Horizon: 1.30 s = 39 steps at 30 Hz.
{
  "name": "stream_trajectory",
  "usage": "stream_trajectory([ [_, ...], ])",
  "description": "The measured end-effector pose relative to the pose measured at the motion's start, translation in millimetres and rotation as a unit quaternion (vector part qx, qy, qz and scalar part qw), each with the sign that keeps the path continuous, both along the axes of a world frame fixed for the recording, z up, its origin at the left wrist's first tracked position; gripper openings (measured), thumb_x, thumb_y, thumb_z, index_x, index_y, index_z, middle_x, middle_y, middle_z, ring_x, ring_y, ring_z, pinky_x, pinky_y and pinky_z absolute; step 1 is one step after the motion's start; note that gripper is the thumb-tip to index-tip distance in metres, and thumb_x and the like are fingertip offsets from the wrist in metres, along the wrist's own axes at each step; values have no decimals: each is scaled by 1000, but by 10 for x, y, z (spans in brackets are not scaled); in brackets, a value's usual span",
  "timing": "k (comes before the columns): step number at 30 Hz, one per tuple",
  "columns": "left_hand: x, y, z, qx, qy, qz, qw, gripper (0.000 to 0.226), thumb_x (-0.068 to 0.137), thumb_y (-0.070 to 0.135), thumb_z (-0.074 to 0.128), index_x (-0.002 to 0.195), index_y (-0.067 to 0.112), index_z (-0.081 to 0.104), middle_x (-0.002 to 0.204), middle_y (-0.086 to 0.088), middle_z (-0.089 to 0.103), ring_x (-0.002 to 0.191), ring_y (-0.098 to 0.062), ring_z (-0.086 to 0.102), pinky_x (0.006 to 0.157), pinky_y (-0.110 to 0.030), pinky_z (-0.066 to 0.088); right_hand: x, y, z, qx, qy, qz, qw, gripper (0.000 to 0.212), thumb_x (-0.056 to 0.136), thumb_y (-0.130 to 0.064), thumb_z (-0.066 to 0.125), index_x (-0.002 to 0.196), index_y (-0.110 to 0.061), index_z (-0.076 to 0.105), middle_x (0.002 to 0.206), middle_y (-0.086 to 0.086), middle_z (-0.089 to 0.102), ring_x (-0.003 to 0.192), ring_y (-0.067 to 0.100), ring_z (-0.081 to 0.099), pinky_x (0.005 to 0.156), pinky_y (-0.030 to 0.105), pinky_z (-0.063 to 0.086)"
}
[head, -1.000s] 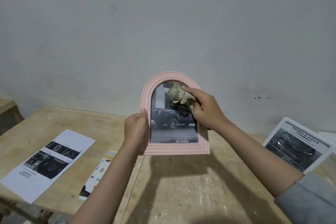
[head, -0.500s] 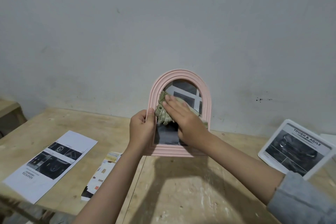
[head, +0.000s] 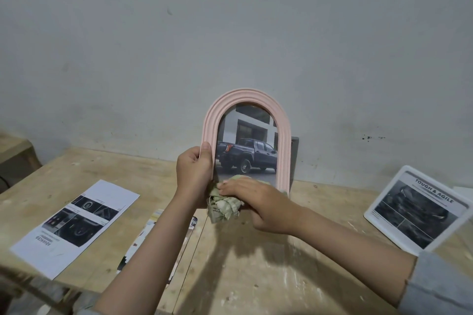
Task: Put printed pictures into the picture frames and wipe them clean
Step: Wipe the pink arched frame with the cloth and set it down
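Against a scuffed grey wall [head: 230, 33], a person held a pink arched frame [head: 282, 140] upright above a worn wooden table [head: 256, 276]. Their left hand [head: 193, 174] gripped the frame's left edge, thumb laid on the front. Their right hand [head: 258, 203] pressed a crumpled cloth [head: 224, 208] against the frame's lower glass, fingers extended over it. A truck picture [head: 247, 153] sat inside. Left of the frame lay a printed sheet [head: 76, 222]; right of it, a white frame [head: 417, 208].
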<state>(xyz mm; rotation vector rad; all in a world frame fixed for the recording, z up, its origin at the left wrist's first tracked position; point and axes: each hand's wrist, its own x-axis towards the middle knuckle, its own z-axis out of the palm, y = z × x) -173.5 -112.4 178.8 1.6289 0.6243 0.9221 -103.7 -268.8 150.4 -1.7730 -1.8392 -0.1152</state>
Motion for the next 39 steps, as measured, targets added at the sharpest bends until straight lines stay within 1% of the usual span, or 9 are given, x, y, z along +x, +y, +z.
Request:
stream_trajectory([
  [5,-8,-74,114,-50,-18,-26,998,49,99,26,45,55,17,25,45,5,20,37,-13,21,43,-18,18,84,-54,352,-91,250,-18,964,46,78,13,41,108,-15,63,104,-3,66,102,8,60,91,23,47],
  [9,20,46,141,-99,-31,-48,993,50,88,45,51,54,21,23,56,-2,15,57,-26,16,50,-44,17,362,-98,648,-16,339,-71,938,45,86,12,44,101,-25,65,100,-8,69,102,12,64,90,26,49],
  [12,29,62,120,-83,-15,-69,994,51,88,44,50,49,21,26,52,4,16,55,-22,18,53,-43,20,545,-82,746,128,161,-191,960,56,74,9,38,118,-15,62,119,4,65,116,20,57,99,22,41],
  [17,107,-95,104,-115,-39,-62,991,48,92,36,52,53,26,26,54,5,17,56,-15,15,57,-43,11,559,102,533,68,-70,-198,975,89,56,26,43,141,1,39,148,19,34,140,32,29,114,48,27],
  [21,129,-46,75,-192,-71,-69,976,39,91,35,58,62,10,49,69,-10,44,67,-24,42,66,-40,38,217,138,193,63,-90,-131,985,87,59,24,46,141,-5,41,150,11,35,142,23,26,116,48,15],
  [24,96,22,31,-183,-39,-33,982,52,95,29,53,46,22,36,55,-3,31,62,-24,31,62,-37,31,117,146,41,59,-73,-79,992,72,63,19,51,131,-5,54,142,11,48,135,24,40,113,47,26],
  [30,51,79,-6,-118,7,17,993,51,95,32,50,51,19,28,50,3,22,53,-18,23,56,-32,23,-4,114,-23,-18,-22,-18,999,72,66,14,57,131,-18,55,132,-3,57,116,21,51,92,42,47],
  [36,29,96,-24,-157,6,34,987,52,93,34,51,51,22,24,54,1,16,52,-18,18,55,-41,16,45,100,86,-66,-48,-34,996,76,64,17,49,130,-21,52,133,-8,55,92,20,42,75,43,48],
  [39,-15,172,6,-84,25,49,995,49,94,35,48,54,22,24,58,-2,19,59,-21,20,59,-37,21,93,28,116,-87,-57,-54,993,77,65,18,46,131,-21,52,131,-9,56,89,17,38,76,38,45],
])
